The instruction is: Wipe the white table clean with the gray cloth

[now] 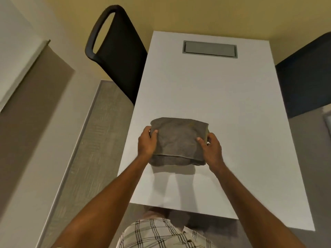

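Looks like early stage: gray cloth (177, 140) sits folded on the near-middle of the white table (223, 97), left hand (146, 143) and right hand (212, 149) gripping its side edges, no wipe marks visible, so practically the whole surface is left.

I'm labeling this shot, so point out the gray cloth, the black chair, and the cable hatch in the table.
gray cloth (179, 140): head view, middle of its folded top layer.
black chair (121, 56): head view, centre of the backrest.
cable hatch (210, 49): head view, middle of its gray lid.
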A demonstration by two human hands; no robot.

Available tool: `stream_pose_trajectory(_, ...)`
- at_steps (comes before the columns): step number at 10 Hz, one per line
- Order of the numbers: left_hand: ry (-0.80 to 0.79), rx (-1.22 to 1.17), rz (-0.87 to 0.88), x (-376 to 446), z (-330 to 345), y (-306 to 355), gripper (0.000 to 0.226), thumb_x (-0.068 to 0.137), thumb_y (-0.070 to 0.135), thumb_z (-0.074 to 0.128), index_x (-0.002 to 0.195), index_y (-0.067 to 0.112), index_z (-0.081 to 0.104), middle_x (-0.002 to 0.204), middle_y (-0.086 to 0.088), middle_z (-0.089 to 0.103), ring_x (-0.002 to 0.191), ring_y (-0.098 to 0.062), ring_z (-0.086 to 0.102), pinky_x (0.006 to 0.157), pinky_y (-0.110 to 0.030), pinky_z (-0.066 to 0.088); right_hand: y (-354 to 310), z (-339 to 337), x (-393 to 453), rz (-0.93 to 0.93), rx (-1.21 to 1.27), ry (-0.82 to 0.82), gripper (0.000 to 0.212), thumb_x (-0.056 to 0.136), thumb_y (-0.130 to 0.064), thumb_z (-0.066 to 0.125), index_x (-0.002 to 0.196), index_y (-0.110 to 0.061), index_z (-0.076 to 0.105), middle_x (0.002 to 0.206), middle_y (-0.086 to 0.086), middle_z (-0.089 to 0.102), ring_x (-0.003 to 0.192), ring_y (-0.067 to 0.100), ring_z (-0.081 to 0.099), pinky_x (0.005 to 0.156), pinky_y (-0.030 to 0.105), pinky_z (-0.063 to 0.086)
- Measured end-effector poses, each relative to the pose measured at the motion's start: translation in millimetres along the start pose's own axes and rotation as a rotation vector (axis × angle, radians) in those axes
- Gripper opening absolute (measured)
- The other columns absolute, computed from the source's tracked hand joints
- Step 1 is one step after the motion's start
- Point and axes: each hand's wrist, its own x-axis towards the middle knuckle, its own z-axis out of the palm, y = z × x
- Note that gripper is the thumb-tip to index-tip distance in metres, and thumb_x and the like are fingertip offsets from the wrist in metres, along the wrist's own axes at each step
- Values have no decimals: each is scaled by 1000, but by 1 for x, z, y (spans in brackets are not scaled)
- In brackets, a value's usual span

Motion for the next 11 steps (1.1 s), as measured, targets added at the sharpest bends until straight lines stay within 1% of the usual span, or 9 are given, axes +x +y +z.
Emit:
stream_pose_trajectory(1, 51, -10, 22, 54, -19, 20, 24, 107, 31, 53, 120, 12, 62, 106, 1, 64, 98, -22, 62, 86, -36, 54, -35, 30, 42, -28, 27, -6, 30, 102, -27, 65, 126, -11, 60, 121, 3, 65, 96, 15, 62, 69, 19, 46)
stream_pose_trajectory(2, 72, -14, 35, 92, -27, 31, 25, 106, 32, 54, 121, 13, 63, 108, 1, 66, 99, -21, 62, 88, -37, 55, -53, 49, 73, -37, 45, -5, 25, 101, -26, 65, 122, -13, 62, 119, 1, 66, 98, 13, 64, 70, 21, 47)
stream_pose_trajectory(4, 71, -50, 33, 185, -37, 47, 21, 106, 31, 55, 119, 18, 65, 106, 1, 69, 99, -20, 65, 87, -40, 58, -86, 90, 147, -20, 53, 2, 25, 101, -19, 65, 123, -8, 63, 120, 4, 64, 96, 1, 58, 69, 16, 46)
stream_pose_trajectory(6, 80, -43, 26, 265, -32, 51, 23, 106, 31, 54, 120, 17, 64, 106, 1, 67, 99, -21, 63, 81, -36, 55, -100, 126, 219, 23, 26, 7, 25, 103, -14, 61, 127, -8, 61, 120, 4, 61, 101, 13, 58, 73, 19, 48)
stream_pose_trajectory(7, 76, -55, -12, 302, -20, 44, 24, 107, 30, 52, 123, 17, 64, 107, 2, 63, 102, -21, 62, 79, -33, 50, -102, 142, 256, 52, 33, 11, 22, 102, -10, 58, 124, -9, 60, 107, -3, 62, 102, 18, 60, 74, 24, 50)
stream_pose_trajectory(8, 63, -72, -19, 321, -11, 36, 26, 108, 26, 51, 130, 18, 63, 113, -1, 66, 109, -23, 64, 81, -33, 52, -99, 150, 276, 67, 54, 10, 22, 100, -8, 61, 121, -11, 61, 105, -3, 65, 103, 22, 65, 74, 29, 53)
stream_pose_trajectory(9, 38, -66, -22, 336, -1, 26, 37, 108, 23, 51, 144, 21, 57, 136, -5, 64, 123, -23, 62, 85, -28, 51, -86, 157, 295, 80, 108, -13, 30, 96, -6, 63, 125, -15, 64, 125, 2, 69, 112, 24, 68, 83, 34, 56)
stream_pose_trajectory(10, 50, 5, -32, 335, 3, 19, 41, 107, 22, 52, 148, 23, 54, 148, -4, 55, 130, -23, 57, 95, -33, 54, -80, 157, 293, 51, 28, 22, 28, 99, -10, 63, 125, -19, 65, 129, -3, 68, 117, 17, 65, 95, 33, 54)
stream_pose_trajectory(11, 78, 172, 34, 319, 6, 12, 42, 106, 23, 53, 148, 23, 54, 154, -4, 49, 138, -24, 51, 105, -42, 53, -70, 144, 275, -33, -177, 40, 33, 102, -10, 54, 133, -18, 63, 132, -6, 65, 120, 16, 62, 98, 28, 48)
